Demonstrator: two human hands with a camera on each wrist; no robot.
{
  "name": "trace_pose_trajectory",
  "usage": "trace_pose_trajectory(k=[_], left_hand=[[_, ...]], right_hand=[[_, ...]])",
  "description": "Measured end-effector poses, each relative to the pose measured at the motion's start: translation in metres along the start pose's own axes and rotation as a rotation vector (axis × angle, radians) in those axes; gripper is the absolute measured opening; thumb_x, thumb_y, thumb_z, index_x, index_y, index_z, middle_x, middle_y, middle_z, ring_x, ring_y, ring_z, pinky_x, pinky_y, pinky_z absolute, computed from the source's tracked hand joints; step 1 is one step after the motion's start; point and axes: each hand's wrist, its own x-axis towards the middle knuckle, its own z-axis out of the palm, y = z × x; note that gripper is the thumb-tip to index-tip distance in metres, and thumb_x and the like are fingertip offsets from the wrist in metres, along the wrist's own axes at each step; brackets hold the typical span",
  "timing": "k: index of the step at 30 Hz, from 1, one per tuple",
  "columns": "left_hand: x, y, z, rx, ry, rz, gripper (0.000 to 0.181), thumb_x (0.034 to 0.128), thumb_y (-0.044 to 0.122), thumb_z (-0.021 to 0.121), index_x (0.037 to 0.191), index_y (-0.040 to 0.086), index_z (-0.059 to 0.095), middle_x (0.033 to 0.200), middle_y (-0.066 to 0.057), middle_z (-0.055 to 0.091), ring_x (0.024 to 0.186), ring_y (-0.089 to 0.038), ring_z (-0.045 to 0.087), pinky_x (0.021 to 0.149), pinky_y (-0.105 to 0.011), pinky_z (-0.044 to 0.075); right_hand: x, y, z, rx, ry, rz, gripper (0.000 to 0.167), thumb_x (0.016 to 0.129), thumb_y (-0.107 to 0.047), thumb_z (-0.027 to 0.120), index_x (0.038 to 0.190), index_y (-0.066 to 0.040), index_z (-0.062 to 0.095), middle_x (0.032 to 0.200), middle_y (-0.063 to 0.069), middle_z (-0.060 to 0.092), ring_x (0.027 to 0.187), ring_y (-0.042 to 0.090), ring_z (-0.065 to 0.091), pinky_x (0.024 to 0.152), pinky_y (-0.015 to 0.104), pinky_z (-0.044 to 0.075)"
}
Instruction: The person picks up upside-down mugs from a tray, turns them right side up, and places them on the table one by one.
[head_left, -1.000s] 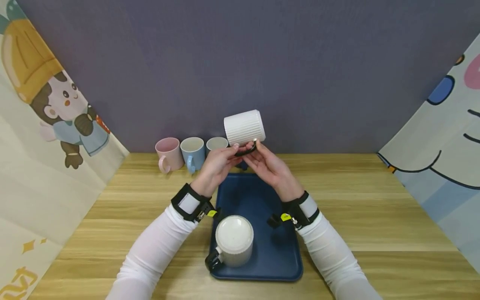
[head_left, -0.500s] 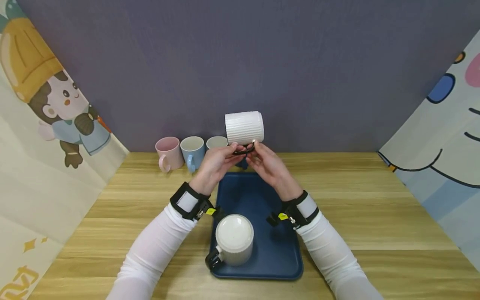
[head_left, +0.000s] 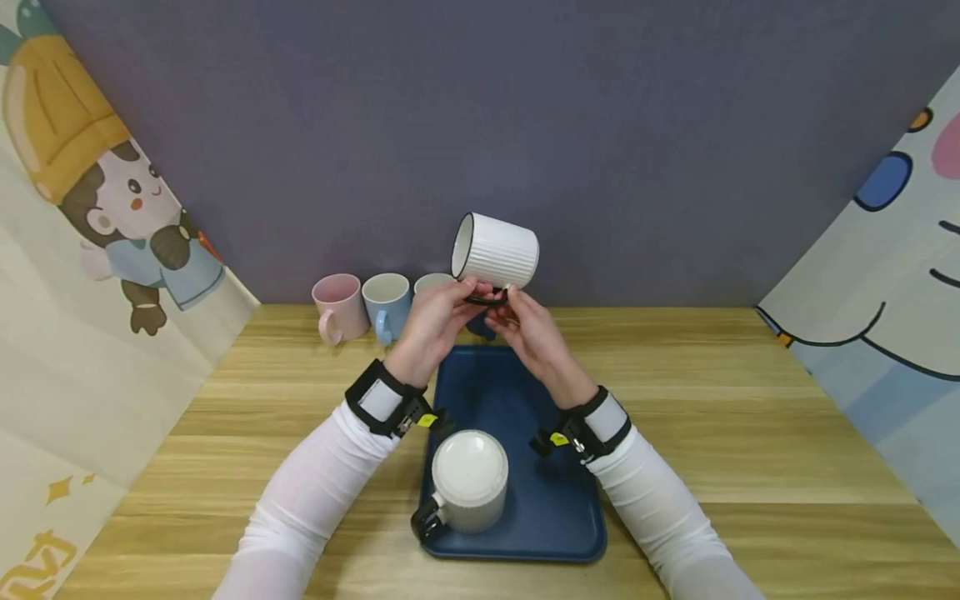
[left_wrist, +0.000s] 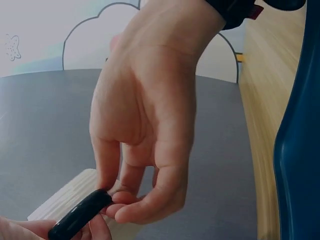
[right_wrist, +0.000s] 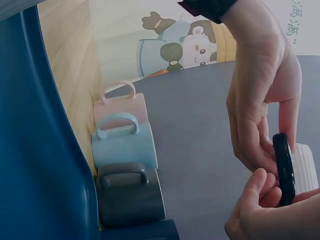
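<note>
A white ribbed mug with a black rim is held up on its side before the back wall. In the head view its mouth faces left and its base end dips to the right. My left hand pinches the black handle near the mouth end. Near the base end, my right hand pinches the same handle between thumb and fingers. Below the hands, a second white mug with a black handle stands upside down on a dark blue tray.
Along the wall at the left stand a pink mug, a light blue mug and a dark grey mug. A dark blue mug is mostly hidden beside them. The tray lies on a wooden table.
The held mug has tilted in the hands: its mouth end has risen and turned into sight, and its base end has dropped. Both hands keep hold of the handle.
</note>
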Motion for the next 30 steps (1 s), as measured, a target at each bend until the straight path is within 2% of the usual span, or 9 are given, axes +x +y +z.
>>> trace_pose_trajectory(k=[5, 9, 12, 15, 26, 30], left_hand=[[0.002, 0.000, 0.000, -0.024, -0.008, -0.003, 0.031, 0.0982, 0.006, 0.048, 0.076, 0.007, 0.069, 0.076, -0.002, 0.069, 0.076, -0.014, 0.068, 0.083, -0.029, 0.049], [0.005, 0.002, 0.003, -0.009, -0.006, 0.031, 0.034, 0.0987, 0.006, 0.047, 0.072, 0.008, 0.068, 0.074, -0.001, 0.068, 0.073, -0.012, 0.066, 0.079, -0.028, 0.051], [0.006, 0.003, 0.005, -0.004, 0.002, 0.046, 0.035, 0.0989, 0.007, 0.046, 0.070, 0.008, 0.067, 0.073, -0.001, 0.067, 0.071, -0.012, 0.065, 0.077, -0.027, 0.051], [0.006, 0.004, 0.006, -0.012, 0.013, 0.035, 0.035, 0.0991, 0.007, 0.046, 0.070, 0.008, 0.066, 0.072, 0.000, 0.067, 0.071, -0.012, 0.064, 0.076, -0.027, 0.051], [0.008, 0.001, 0.012, -0.007, 0.010, 0.069, 0.030, 0.0979, 0.005, 0.048, 0.074, 0.008, 0.065, 0.070, 0.000, 0.066, 0.071, -0.011, 0.063, 0.076, -0.027, 0.049], [0.011, 0.000, 0.016, -0.017, 0.007, 0.081, 0.029, 0.0968, 0.003, 0.049, 0.073, 0.006, 0.065, 0.069, -0.001, 0.066, 0.069, -0.012, 0.063, 0.076, -0.028, 0.049]], right_hand=[[0.000, -0.001, -0.001, -0.020, 0.012, -0.016, 0.024, 0.104, -0.027, 0.035, 0.106, -0.009, 0.051, 0.084, 0.000, 0.052, 0.078, 0.009, 0.056, 0.076, 0.019, 0.052], [0.000, -0.003, -0.001, -0.047, 0.035, -0.039, 0.026, 0.102, -0.028, 0.039, 0.108, -0.008, 0.054, 0.081, 0.000, 0.053, 0.076, 0.009, 0.058, 0.075, 0.020, 0.053], [0.000, -0.002, -0.002, -0.039, 0.039, -0.041, 0.026, 0.102, -0.029, 0.041, 0.107, -0.008, 0.055, 0.080, -0.001, 0.053, 0.076, 0.009, 0.058, 0.075, 0.020, 0.053], [0.001, -0.002, -0.001, -0.020, 0.038, -0.028, 0.025, 0.102, -0.028, 0.040, 0.103, -0.008, 0.054, 0.080, -0.001, 0.053, 0.076, 0.009, 0.058, 0.075, 0.020, 0.053], [0.002, -0.006, -0.005, 0.062, -0.028, -0.003, 0.027, 0.103, -0.026, 0.035, 0.103, -0.006, 0.052, 0.081, 0.000, 0.054, 0.080, 0.010, 0.058, 0.077, 0.021, 0.053], [0.001, -0.009, -0.010, 0.047, -0.026, 0.012, 0.025, 0.103, -0.024, 0.037, 0.100, -0.005, 0.052, 0.078, -0.001, 0.056, 0.078, 0.010, 0.060, 0.076, 0.022, 0.054]])
